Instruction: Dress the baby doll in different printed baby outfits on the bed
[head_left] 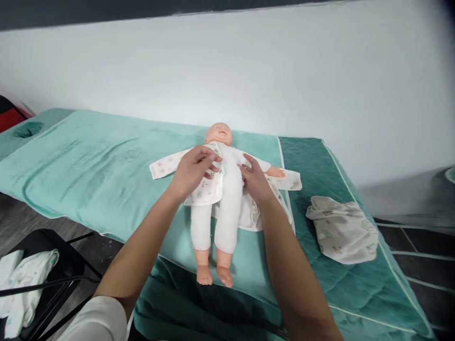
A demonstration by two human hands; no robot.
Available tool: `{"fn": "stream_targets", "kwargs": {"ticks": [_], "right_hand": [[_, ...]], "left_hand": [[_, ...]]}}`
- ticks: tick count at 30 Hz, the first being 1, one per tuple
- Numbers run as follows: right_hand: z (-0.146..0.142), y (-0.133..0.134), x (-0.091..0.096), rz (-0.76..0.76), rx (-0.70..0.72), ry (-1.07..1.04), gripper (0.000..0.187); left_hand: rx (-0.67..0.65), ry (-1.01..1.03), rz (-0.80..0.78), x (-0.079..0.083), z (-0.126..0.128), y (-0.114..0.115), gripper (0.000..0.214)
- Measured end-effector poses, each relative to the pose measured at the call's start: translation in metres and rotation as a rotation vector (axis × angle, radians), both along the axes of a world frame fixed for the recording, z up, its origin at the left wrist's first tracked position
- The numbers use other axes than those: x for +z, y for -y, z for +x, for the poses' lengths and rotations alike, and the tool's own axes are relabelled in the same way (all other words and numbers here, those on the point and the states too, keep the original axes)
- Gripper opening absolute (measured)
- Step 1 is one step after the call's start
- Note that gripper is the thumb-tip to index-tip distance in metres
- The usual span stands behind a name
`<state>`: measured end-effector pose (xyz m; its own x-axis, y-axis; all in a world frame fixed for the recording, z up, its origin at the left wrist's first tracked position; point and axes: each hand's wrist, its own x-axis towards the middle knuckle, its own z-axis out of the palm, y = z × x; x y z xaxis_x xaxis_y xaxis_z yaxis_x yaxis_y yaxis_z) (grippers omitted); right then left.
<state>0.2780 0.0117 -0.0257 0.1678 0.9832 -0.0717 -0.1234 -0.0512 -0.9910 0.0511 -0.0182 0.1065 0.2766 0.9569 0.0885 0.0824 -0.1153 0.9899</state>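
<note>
A baby doll (227, 199) in a white bodysuit lies on its back on a teal towel (106, 166), head toward the wall. Under it is an open printed baby jacket (167, 166) with sleeves spread to both sides. My left hand (194, 170) pinches the jacket's left front panel and holds it over the doll's chest. My right hand (256, 180) rests on the doll's right side, fingers curled on the jacket's other panel.
A folded printed garment (343, 229) lies on the darker teal quilt (320, 284) at right. A black chair (53, 279) at lower left holds more white baby clothes (24, 284). A white wall runs behind the bed.
</note>
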Motion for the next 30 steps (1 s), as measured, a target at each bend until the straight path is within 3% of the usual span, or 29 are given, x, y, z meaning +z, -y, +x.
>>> {"fn": "stream_targets", "kwargs": {"ticks": [4,8,11,13,16,20,23,25,27,30], "right_hand": [[0.001,-0.002,-0.003,0.001,-0.002,0.002,0.079],[0.001,-0.002,-0.004,0.006,-0.001,0.029,0.077],[0.001,-0.001,-0.003,0.016,-0.004,0.021,0.077],[0.001,-0.001,-0.003,0.018,-0.007,0.024,0.076],[0.001,-0.002,-0.003,0.022,-0.008,0.053,0.077],[-0.002,-0.002,-0.002,0.049,-0.028,0.092,0.071],[-0.007,0.000,0.003,0.132,-0.043,0.046,0.060],[-0.009,0.002,0.008,0.202,0.021,0.038,0.056],[-0.007,0.005,0.012,0.240,0.137,0.064,0.052],[0.000,0.009,0.014,0.229,0.253,0.117,0.046]], "left_hand": [[0.301,-0.150,0.134,-0.049,-0.026,0.015,0.018],[0.219,-0.268,0.237,-0.094,-0.040,0.052,0.016],[0.195,-0.282,0.278,-0.111,-0.043,0.073,0.014],[0.228,-0.287,0.300,-0.115,-0.045,0.074,0.017],[0.319,-0.294,0.366,-0.110,-0.045,0.055,0.018],[0.309,-0.368,0.568,-0.078,-0.023,0.003,0.012],[0.089,-0.478,0.661,-0.043,0.020,-0.044,0.019],[-0.069,-0.623,0.663,-0.023,0.056,-0.071,0.025],[-0.236,-0.805,0.568,-0.010,0.090,-0.093,0.035],[-0.443,-1.097,0.417,-0.001,0.128,-0.114,0.061]]}}
